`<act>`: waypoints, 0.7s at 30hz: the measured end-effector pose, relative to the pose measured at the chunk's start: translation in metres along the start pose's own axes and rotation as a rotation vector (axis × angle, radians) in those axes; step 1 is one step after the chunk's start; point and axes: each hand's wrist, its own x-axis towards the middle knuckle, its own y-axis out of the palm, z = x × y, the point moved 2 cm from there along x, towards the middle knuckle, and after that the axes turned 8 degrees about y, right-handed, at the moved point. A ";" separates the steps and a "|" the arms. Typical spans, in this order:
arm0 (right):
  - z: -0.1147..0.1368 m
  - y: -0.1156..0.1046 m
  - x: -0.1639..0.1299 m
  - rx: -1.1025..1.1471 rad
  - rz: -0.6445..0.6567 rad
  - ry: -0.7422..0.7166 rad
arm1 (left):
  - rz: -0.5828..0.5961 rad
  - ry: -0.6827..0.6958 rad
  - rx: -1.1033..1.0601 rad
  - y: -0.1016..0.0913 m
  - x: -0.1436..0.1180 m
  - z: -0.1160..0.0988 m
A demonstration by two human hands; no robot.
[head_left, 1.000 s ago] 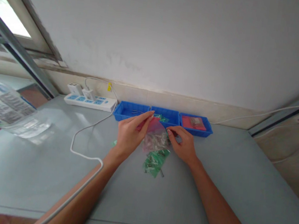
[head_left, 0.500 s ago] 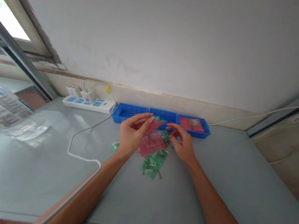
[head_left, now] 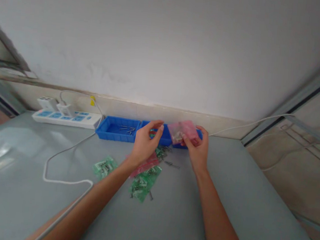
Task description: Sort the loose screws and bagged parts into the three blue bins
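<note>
Two hands up: right hand [head_left: 198,150] has its grip pinched on one pink clear plastic bag [head_left: 183,131], raised over the blue plastic trays [head_left: 118,128]. Left hand [head_left: 143,145] grip loose, empty. Two green plastic bags [head_left: 143,180] plus one red bag [head_left: 144,166] on grey tabletop [head_left: 227,187].

I've got the table [head_left: 225,201] running back to the wall, with a row of trays [head_left: 116,129] along its far edge. Left of the trays sits the power strip [head_left: 64,117], its cable [head_left: 66,152] looping forward. In front of the trays lies a pile of bags [head_left: 145,175], another bag [head_left: 104,166] just left of it, loose screws [head_left: 172,165] to its right. My right hand [head_left: 198,152] lifts a bag [head_left: 182,130] above the right-hand tray; my left hand [head_left: 143,146] is above the pile.
</note>
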 end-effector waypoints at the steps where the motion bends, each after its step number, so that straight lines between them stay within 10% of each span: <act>1: -0.002 -0.007 0.003 -0.061 -0.107 -0.049 | 0.073 0.081 0.106 0.004 -0.001 -0.001; 7: -0.016 -0.017 0.009 -0.363 -0.214 -0.142 | 0.400 0.356 0.486 0.030 -0.016 -0.001; 15: -0.011 -0.012 0.005 -0.832 -0.227 -0.247 | 0.460 0.392 0.586 0.035 -0.022 0.004; 21: -0.006 -0.009 0.003 -0.978 0.016 -0.371 | 0.472 0.424 0.591 0.031 -0.025 0.000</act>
